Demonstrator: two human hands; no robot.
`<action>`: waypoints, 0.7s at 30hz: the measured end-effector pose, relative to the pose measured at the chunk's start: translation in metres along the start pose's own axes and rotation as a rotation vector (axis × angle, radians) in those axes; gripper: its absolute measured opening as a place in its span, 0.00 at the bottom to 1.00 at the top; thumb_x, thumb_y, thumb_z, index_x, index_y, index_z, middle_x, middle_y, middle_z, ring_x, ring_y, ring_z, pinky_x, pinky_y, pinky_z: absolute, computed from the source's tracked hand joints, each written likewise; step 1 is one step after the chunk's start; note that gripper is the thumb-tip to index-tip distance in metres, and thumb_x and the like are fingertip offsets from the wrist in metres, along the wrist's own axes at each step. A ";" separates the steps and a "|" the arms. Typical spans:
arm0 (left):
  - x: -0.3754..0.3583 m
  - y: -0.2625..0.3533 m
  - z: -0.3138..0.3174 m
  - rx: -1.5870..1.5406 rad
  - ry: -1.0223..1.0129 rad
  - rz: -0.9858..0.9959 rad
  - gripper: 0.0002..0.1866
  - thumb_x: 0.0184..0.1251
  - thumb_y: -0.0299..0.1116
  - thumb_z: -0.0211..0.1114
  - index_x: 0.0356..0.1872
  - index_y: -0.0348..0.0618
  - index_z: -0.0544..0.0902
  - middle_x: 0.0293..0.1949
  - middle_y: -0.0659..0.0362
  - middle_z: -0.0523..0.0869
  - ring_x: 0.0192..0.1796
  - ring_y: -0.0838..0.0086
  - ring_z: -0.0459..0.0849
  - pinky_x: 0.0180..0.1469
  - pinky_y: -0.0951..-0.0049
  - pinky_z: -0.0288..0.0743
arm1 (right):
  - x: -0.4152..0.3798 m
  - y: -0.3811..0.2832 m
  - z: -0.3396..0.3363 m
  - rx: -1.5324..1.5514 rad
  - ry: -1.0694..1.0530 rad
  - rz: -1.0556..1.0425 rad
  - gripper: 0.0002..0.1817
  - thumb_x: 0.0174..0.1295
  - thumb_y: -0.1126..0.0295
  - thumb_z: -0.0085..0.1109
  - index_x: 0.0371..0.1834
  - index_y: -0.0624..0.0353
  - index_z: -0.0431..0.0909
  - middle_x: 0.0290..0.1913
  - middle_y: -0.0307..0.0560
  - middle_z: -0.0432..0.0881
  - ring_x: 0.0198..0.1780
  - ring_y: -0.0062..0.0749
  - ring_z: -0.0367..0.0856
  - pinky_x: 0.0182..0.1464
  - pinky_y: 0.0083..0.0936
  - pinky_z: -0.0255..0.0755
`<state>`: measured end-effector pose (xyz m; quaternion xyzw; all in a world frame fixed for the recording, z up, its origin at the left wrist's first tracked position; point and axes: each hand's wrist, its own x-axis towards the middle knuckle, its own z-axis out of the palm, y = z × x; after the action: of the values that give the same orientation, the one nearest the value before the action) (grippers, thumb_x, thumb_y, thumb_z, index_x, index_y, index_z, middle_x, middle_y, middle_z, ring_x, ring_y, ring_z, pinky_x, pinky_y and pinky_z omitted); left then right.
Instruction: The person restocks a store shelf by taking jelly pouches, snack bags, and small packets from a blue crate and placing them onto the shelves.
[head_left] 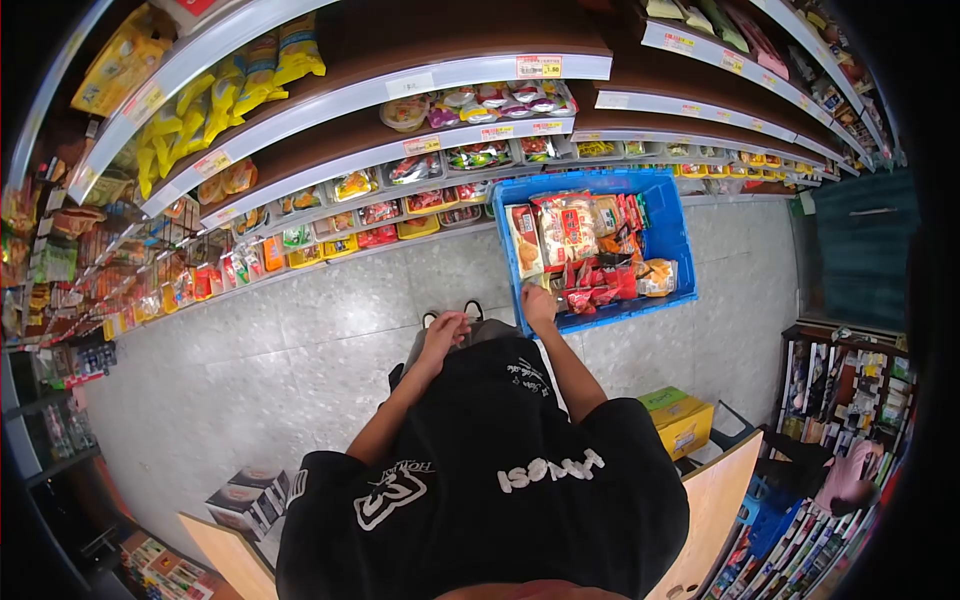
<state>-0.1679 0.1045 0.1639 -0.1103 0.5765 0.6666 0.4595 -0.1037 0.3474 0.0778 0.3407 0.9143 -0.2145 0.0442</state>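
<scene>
A blue crate [684, 240] full of packaged snacks stands on the floor in front of me, a little to the right. Over its near left corner is my right hand [539, 304], fingers curled in by the wall; what they hold, if anything, is hidden. A red and white packet [524, 238] lies along the crate's left side, beside a large white and red bag [566, 226]. Several red packets [592, 284] fill the near part. My left hand [446, 333] hovers before my body, left of the crate, its fingers bent and touching nothing I can see.
Store shelves [400, 86] with bagged and packed goods curve across the front and left. A yellow-green box [680, 420] stands at the right behind me, near a wooden panel [715, 510]. Another person [845, 480] is at the lower right. Cartons [248, 498] sit lower left.
</scene>
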 end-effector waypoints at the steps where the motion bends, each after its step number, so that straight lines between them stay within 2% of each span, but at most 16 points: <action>1: -0.002 -0.002 0.000 -0.018 0.006 0.005 0.10 0.70 0.39 0.54 0.44 0.47 0.79 0.40 0.64 0.83 0.42 0.79 0.82 0.43 0.79 0.71 | -0.003 0.000 -0.001 0.016 0.010 -0.005 0.10 0.59 0.61 0.52 0.31 0.52 0.80 0.28 0.56 0.82 0.33 0.54 0.82 0.36 0.48 0.75; 5: -0.007 -0.007 -0.004 -0.054 0.051 -0.012 0.10 0.70 0.39 0.54 0.44 0.47 0.79 0.40 0.64 0.83 0.42 0.79 0.82 0.43 0.79 0.72 | -0.003 -0.001 -0.001 0.015 0.025 -0.007 0.09 0.58 0.64 0.52 0.28 0.53 0.79 0.28 0.52 0.82 0.31 0.51 0.82 0.35 0.45 0.76; 11: -0.004 -0.019 -0.016 -0.082 0.119 -0.042 0.11 0.70 0.40 0.56 0.44 0.47 0.79 0.40 0.64 0.82 0.43 0.78 0.81 0.44 0.78 0.73 | -0.005 0.005 0.007 0.131 0.052 -0.063 0.06 0.59 0.66 0.52 0.33 0.54 0.76 0.31 0.52 0.81 0.34 0.51 0.81 0.35 0.46 0.73; 14: 0.004 -0.020 -0.019 -0.053 0.153 -0.075 0.11 0.70 0.40 0.56 0.44 0.47 0.79 0.40 0.64 0.81 0.43 0.78 0.81 0.45 0.78 0.72 | -0.008 0.000 0.010 0.209 0.067 -0.021 0.04 0.60 0.70 0.51 0.35 0.57 0.74 0.33 0.53 0.80 0.37 0.52 0.79 0.39 0.41 0.72; 16: 0.008 -0.025 -0.018 -0.034 0.183 -0.083 0.11 0.70 0.41 0.56 0.44 0.47 0.79 0.40 0.64 0.81 0.43 0.78 0.81 0.45 0.77 0.72 | -0.012 0.001 0.014 0.284 0.026 0.024 0.08 0.62 0.68 0.51 0.42 0.58 0.71 0.41 0.55 0.77 0.43 0.53 0.77 0.43 0.44 0.71; 17: 0.010 -0.028 -0.018 -0.031 0.183 -0.100 0.11 0.70 0.41 0.56 0.44 0.47 0.79 0.40 0.64 0.81 0.43 0.78 0.81 0.45 0.77 0.72 | -0.019 0.002 0.017 0.281 0.016 0.038 0.08 0.62 0.68 0.51 0.42 0.58 0.71 0.41 0.55 0.77 0.43 0.53 0.77 0.43 0.44 0.71; 19: 0.020 -0.032 -0.017 -0.040 0.185 -0.132 0.11 0.70 0.41 0.56 0.44 0.47 0.79 0.40 0.64 0.81 0.43 0.78 0.81 0.45 0.77 0.72 | -0.022 -0.004 0.020 0.321 0.149 0.014 0.16 0.63 0.69 0.51 0.53 0.60 0.68 0.48 0.60 0.72 0.50 0.56 0.72 0.48 0.43 0.68; 20: 0.023 -0.037 -0.017 -0.044 0.185 -0.143 0.11 0.70 0.41 0.56 0.44 0.47 0.79 0.40 0.64 0.81 0.43 0.78 0.81 0.45 0.77 0.72 | -0.021 -0.010 0.012 0.330 0.116 0.004 0.23 0.62 0.68 0.53 0.59 0.63 0.63 0.52 0.63 0.68 0.53 0.59 0.69 0.52 0.44 0.66; 21: 0.028 -0.040 -0.018 -0.037 0.178 -0.155 0.11 0.70 0.41 0.55 0.44 0.47 0.79 0.39 0.64 0.82 0.43 0.78 0.81 0.45 0.77 0.71 | -0.017 -0.011 0.013 0.324 0.112 0.007 0.23 0.62 0.68 0.53 0.59 0.63 0.63 0.52 0.63 0.68 0.53 0.59 0.69 0.52 0.44 0.66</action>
<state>-0.1604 0.0988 0.1129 -0.2217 0.5923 0.6272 0.4546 -0.0985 0.3238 0.0739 0.3581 0.8676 -0.3394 -0.0616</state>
